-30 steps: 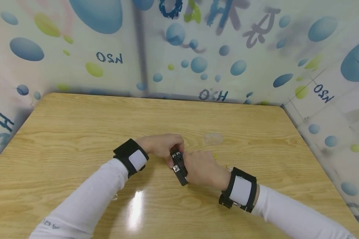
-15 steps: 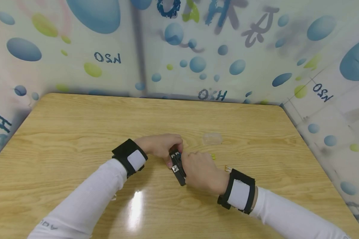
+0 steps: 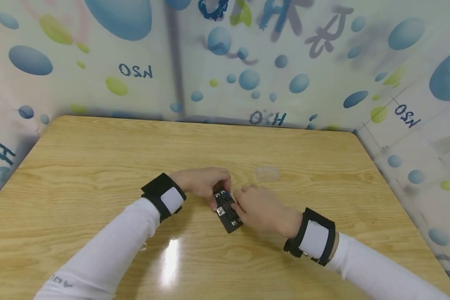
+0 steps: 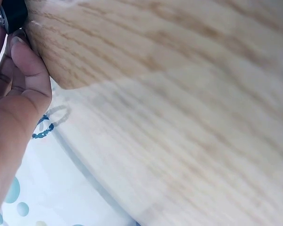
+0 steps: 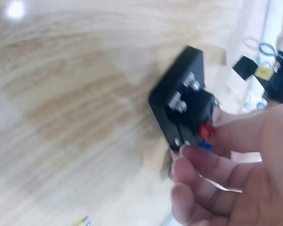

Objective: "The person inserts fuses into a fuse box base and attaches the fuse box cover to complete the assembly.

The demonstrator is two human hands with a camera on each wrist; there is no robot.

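Observation:
A black rectangular block [image 3: 226, 214] with metal screw terminals stands tilted over the table. My left hand [image 3: 206, 182] grips its far end between thumb and fingers; in the left wrist view only a corner of the block [image 4: 13, 15] shows beside the fingertips. My right hand [image 3: 264, 208] is at the block's right side. In the right wrist view, its thumb and index finger close around a small red piece [image 5: 206, 131] at the block's raised middle. A bit of blue [image 5: 205, 146] shows beside the red piece; the right hand hides both from the head view, mostly.
A clear plastic case [image 3: 267, 173] lies on the wooden table [image 3: 135, 143] beyond the right hand. In the right wrist view, a small yellow piece with metal [image 5: 83, 221] lies at the bottom edge. A patterned wall [image 3: 225, 83] stands behind the table.
My right hand has drawn back to the right and turned, uncovering more of the block's near end. Its wrist now covers the small yellow pieces. The left hand stays on the block.

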